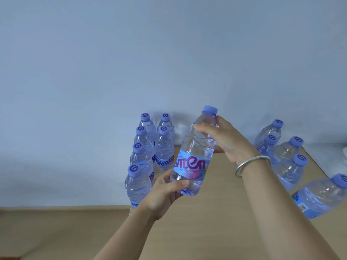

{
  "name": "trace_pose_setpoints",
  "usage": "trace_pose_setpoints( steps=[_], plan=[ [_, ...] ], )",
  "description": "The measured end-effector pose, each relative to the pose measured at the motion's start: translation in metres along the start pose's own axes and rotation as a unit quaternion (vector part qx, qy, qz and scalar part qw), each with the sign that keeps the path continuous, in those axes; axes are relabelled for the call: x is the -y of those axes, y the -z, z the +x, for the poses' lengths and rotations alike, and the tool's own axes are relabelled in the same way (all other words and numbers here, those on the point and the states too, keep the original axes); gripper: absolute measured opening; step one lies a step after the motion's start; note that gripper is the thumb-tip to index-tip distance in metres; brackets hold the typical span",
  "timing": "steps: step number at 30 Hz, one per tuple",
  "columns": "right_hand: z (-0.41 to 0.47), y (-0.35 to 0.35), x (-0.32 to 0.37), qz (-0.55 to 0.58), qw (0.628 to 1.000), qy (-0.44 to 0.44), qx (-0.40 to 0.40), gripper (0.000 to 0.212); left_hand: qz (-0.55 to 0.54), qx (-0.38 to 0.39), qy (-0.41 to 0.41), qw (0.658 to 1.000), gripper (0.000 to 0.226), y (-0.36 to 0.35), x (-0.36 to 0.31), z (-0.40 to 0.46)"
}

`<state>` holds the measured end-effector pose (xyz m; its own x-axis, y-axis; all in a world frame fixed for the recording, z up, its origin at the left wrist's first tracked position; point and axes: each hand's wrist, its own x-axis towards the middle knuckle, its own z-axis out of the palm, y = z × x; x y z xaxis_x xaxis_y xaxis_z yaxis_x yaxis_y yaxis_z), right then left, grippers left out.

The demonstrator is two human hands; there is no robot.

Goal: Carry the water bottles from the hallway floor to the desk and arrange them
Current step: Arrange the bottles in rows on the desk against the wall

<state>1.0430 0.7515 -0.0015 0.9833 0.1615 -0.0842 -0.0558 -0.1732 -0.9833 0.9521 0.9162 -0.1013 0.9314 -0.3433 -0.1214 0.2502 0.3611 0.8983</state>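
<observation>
Tilted clear bottle (195, 151) (blue cap) above desk (216, 212)

A plain pale blue-grey wall (169, 53) fills the whole upper part of the frame and goes down on the left side almost to the bottom. The light-brown wooden tabletop (216, 212) takes the lower middle and right, and on the lower left a second surface (56, 231) of the same tone runs along the wall. The light is soft and even, with faint shadows on the wall.
</observation>
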Motion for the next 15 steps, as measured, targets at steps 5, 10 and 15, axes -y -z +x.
trace_pose_setpoints(
  steps=[5, 10, 15],
  plan=[
    [0.002, -0.013, -0.013, -0.025, 0.998, 0.044, 0.030, 0.010, 0.014, -0.010, 0.029, 0.999, 0.047, 0.016, 0.016, 0.000],
    [0.014, -0.039, -0.046, -0.092, 0.993, 0.048, 0.057, 0.026, 0.100, -0.173, 0.112, 0.973, 0.046, 0.022, 0.036, 0.005],
    [0.025, -0.061, -0.073, -0.119, 0.986, 0.040, 0.110, 0.030, 0.102, -0.262, 0.158, 0.946, 0.023, 0.023, 0.051, 0.008]
  ],
)
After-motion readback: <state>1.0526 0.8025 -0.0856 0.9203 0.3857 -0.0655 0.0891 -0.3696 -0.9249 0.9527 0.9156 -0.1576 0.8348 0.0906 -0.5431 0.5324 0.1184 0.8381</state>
